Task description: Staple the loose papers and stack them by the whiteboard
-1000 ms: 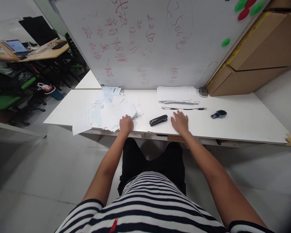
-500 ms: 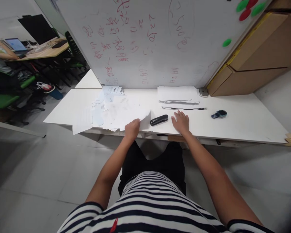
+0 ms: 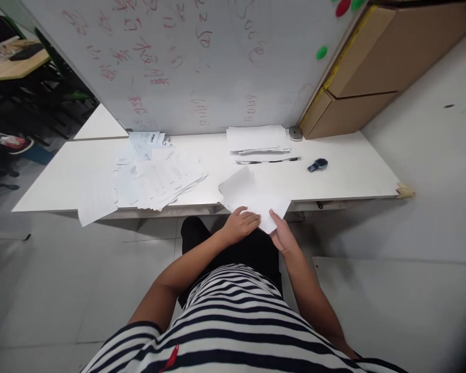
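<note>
White paper hangs slightly tilted over the front edge of the desk, one corner curled up. My right hand grips its near right corner, thumb on top and fingers underneath. My left hand is closed at the paper's near edge, just left of the right hand. Whether it is one sheet or several I cannot tell. The stapler does not show now; the paper covers the spot where it lay. To the left, a loose pile of printed papers spreads across the desk.
A neat paper stack lies by the whiteboard, with a thin dark-marked strip before it. A dark blue object, perhaps a watch, lies to the right. Cardboard boxes stand at the back right. The white desk has a taped right corner.
My left hand has moved right, bringing paper off the pile. My right hand has left the desktop and taken hold of the paper's corner. The view has shifted right.
</note>
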The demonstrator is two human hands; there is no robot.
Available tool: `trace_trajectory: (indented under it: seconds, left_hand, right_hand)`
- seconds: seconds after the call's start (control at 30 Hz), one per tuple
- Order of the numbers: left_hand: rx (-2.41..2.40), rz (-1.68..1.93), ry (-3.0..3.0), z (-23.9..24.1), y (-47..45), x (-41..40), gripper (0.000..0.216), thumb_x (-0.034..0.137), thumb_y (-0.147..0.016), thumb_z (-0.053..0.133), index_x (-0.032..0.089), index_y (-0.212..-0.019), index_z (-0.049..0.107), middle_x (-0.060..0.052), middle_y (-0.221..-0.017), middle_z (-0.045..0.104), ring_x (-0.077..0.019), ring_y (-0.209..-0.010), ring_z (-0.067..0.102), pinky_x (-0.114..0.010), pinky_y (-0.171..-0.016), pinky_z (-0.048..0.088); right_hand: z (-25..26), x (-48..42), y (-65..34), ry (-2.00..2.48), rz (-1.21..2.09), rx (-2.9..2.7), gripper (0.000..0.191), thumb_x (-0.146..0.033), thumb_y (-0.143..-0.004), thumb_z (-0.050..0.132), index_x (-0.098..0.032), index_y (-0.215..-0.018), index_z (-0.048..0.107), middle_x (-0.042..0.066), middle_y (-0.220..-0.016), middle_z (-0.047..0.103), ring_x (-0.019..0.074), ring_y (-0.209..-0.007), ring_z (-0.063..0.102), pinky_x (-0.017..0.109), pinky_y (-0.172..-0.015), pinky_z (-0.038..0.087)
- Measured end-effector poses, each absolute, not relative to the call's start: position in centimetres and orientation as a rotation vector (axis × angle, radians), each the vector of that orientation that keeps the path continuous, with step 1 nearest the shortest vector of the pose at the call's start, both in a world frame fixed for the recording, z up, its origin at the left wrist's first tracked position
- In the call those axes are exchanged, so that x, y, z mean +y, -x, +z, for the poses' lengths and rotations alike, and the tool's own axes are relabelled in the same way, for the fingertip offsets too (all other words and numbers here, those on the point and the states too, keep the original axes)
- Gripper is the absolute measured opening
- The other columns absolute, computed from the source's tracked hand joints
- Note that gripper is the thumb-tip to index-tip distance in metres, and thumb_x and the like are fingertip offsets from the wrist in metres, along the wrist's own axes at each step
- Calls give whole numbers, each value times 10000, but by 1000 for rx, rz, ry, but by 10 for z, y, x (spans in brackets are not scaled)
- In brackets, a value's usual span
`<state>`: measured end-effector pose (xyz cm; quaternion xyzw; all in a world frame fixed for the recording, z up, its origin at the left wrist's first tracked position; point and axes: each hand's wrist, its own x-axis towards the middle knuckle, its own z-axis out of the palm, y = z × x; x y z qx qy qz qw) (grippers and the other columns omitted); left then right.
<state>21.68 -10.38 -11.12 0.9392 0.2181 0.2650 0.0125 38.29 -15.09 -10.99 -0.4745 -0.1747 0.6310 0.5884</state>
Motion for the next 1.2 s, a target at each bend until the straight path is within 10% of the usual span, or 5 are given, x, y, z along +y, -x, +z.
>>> trace_trajectory:
  seconds: [0.37,0.87,1.2]
  left_hand:
    - [1006,711,-2770,-118,-194,-106,306,431,-878,551,222,-1086,633,-88,-1245,617,-256,-1273,459,-499,-1134,174]
    - [1624,1094,-1579,-89,-167,-78,519,473,-855,549,230,-1303,445,-117,-1346,480,-223,-1139,529,-350,-896,448]
    - [1519,960,-1353,-78,-152,-72,344,515,-780,603,174,-822,618,-7,-708,629,-127,-617,541,-237,-550,394]
  right_hand:
    - [-149,-171,-395,1351,1282,-396,448,-386,-644,795,-151,-1007,680,91,-1078,709,265,-979,671,400,-908,521]
    - [-136,-175,-416,1539,1221,-709,473,-506,-651,763,-134,-940,725,113,-992,727,288,-927,676,377,-810,522]
    - [-130,-173,-422,1607,1187,-784,450,-537,-661,740,-136,-864,725,96,-924,734,266,-861,676,335,-748,510]
